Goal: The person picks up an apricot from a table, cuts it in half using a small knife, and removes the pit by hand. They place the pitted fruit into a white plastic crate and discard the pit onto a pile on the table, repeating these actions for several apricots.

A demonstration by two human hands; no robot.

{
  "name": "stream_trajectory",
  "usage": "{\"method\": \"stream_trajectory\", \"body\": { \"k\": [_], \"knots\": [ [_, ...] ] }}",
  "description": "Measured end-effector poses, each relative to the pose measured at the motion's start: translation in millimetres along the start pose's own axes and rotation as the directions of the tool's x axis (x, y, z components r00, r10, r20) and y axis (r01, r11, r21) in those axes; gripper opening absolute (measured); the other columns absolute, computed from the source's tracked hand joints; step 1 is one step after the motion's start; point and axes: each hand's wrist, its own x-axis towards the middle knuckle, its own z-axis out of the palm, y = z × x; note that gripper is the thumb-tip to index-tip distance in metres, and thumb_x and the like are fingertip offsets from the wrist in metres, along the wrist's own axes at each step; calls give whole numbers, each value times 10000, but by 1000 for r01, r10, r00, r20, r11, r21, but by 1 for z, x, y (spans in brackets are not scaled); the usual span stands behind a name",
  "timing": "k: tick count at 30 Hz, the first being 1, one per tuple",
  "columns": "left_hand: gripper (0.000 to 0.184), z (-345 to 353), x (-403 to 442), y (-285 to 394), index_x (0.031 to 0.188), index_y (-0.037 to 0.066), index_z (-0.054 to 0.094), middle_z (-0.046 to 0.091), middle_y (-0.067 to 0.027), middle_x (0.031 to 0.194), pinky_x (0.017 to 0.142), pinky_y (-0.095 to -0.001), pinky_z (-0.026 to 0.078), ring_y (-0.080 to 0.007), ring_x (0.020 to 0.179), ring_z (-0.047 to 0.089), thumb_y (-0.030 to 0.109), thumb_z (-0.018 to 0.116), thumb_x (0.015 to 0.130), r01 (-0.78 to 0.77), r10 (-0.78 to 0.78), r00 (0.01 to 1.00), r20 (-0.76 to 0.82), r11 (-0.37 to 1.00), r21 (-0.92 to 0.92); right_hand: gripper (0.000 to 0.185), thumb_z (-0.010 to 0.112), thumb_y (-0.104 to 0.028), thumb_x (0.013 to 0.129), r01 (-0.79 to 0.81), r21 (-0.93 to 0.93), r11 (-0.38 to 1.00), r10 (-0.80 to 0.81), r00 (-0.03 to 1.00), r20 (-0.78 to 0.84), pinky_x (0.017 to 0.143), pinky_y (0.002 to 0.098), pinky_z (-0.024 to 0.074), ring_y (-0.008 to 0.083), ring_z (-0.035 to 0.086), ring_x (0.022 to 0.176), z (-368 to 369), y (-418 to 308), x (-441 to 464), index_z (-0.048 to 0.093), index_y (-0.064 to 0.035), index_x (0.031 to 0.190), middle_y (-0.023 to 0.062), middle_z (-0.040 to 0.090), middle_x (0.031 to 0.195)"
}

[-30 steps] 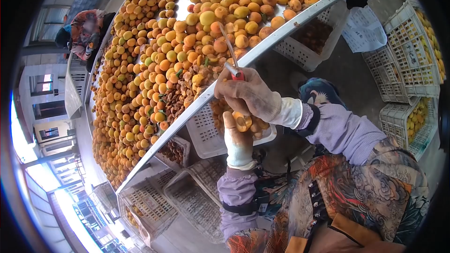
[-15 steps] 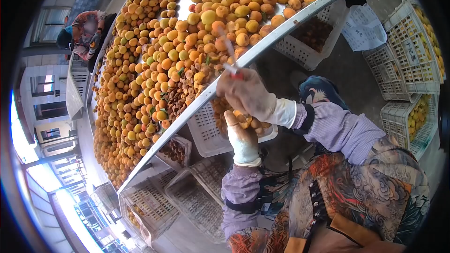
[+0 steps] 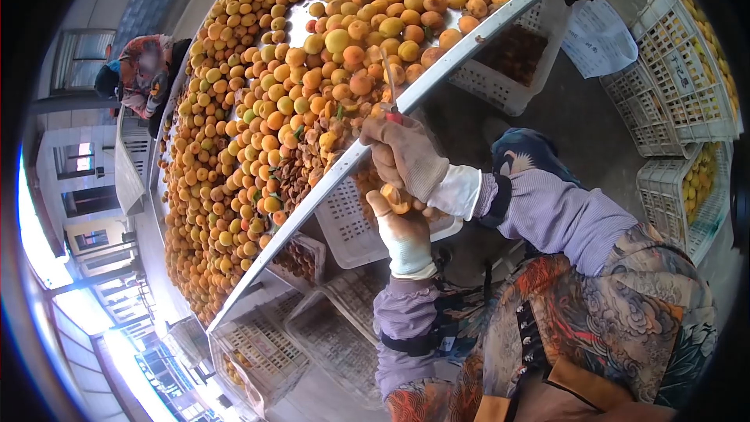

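Note:
My right hand (image 3: 406,158), in a stained light glove, is closed around the red handle of a knife (image 3: 388,78). Its narrow blade points up over the tray's metal edge. Just below, my left hand (image 3: 404,230), also gloved, grips a cut apricot (image 3: 396,200) between thumb and fingers. The blade is apart from this fruit. Whole apricots (image 3: 266,101) cover the sloping table (image 3: 469,45) in front of me. Near the rim lie a heap of brown pits (image 3: 299,168) and some opened fruit.
Under the table edge stands a white perforated crate (image 3: 344,223) with apricot pieces. Another crate (image 3: 488,90) holds dark contents. Stacked crates of yellow fruit (image 3: 676,86) stand at right, beside a paper sheet (image 3: 598,37). A person (image 3: 144,70) works across the table.
My right hand has drawn slightly back, and the knife blade stands more upright. The cut apricot in my left hand shows more plainly. The whole view has shifted a little.

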Motion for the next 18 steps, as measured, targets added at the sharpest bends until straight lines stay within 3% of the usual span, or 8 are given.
{"method": "stream_trajectory", "body": {
  "k": [1, 5, 8, 10, 12, 14, 16, 18],
  "knots": [
    [537, 7, -2, 5, 926, 113, 522, 490, -33, 689, 528, -350, 404, -197, 574, 466, 629, 383, 878, 47, -37, 989, 146, 996, -70, 177, 528, -206, 884, 7, -44, 999, -8, 1000, -30, 316, 226, 219, 62, 276, 346, 1, 0, -1, 521, -56, 789, -50, 324, 481],
    [475, 19, -6, 10, 993, 107, 536, 506, -30, 736, 554, -339, 398, -192, 621, 470, 559, 431, 893, 110, -93, 988, 124, 984, -141, 174, 531, -167, 880, 32, -50, 998, -34, 999, -40, 264, 218, 258, 78, 326, 297, -1, -2, 5, 535, -42, 759, -20, 410, 454],
    [402, 26, -5, 17, 1026, 87, 534, 511, -29, 760, 588, -321, 386, -184, 656, 461, 467, 492, 901, 77, -77, 997, 11, 997, -8, 183, 537, -179, 886, 67, -21, 998, -67, 998, -8, 268, 217, 264, 73, 340, 302, 3, -7, 5, 540, -42, 764, -14, 431, 466],
    [367, 26, -4, 26, 1047, 65, 529, 504, -24, 770, 618, -303, 377, -169, 683, 450, 399, 542, 895, 54, -31, 978, 205, 993, -104, 187, 536, -198, 897, 144, -47, 988, -146, 988, -40, 280, 207, 276, 66, 365, 319, 6, -18, 7, 549, -52, 781, -22, 432, 466],
    [385, 28, -2, 51, 1002, 59, 534, 475, 4, 719, 597, -286, 405, -137, 651, 455, 410, 609, 862, -126, 114, 984, 138, 989, 82, 181, 524, -226, 908, 217, -91, 972, -224, 971, -77, 320, 227, 256, 78, 338, 355, 4, -32, 13, 529, -66, 825, -29, 389, 490],
    [403, 40, 7, 78, 942, 60, 535, 462, 20, 679, 574, -262, 406, -117, 613, 463, 454, 581, 873, -298, 303, 953, 22, 916, 268, 176, 507, -229, 917, 127, 40, 991, -126, 992, -26, 334, 230, 226, 72, 293, 366, -1, -43, 12, 510, -72, 840, -44, 333, 497],
    [431, 49, 25, 105, 871, 69, 517, 451, 26, 639, 516, -230, 396, -93, 547, 460, 499, 556, 876, -378, 469, 883, -16, 732, 567, 172, 498, -235, 921, 134, 48, 990, -133, 991, -14, 350, 230, 205, 68, 256, 381, 2, -43, 5, 497, -78, 850, -52, 299, 516],
    [422, 48, 38, 126, 804, 89, 476, 432, 31, 582, 444, -214, 363, -74, 493, 446, 499, 544, 883, -371, 563, 826, -31, 584, 722, 181, 492, -242, 925, 47, -41, 998, -49, 998, -49, 354, 223, 214, 67, 266, 385, 1, -46, 3, 499, -79, 846, -50, 320, 525]
  ]
}}
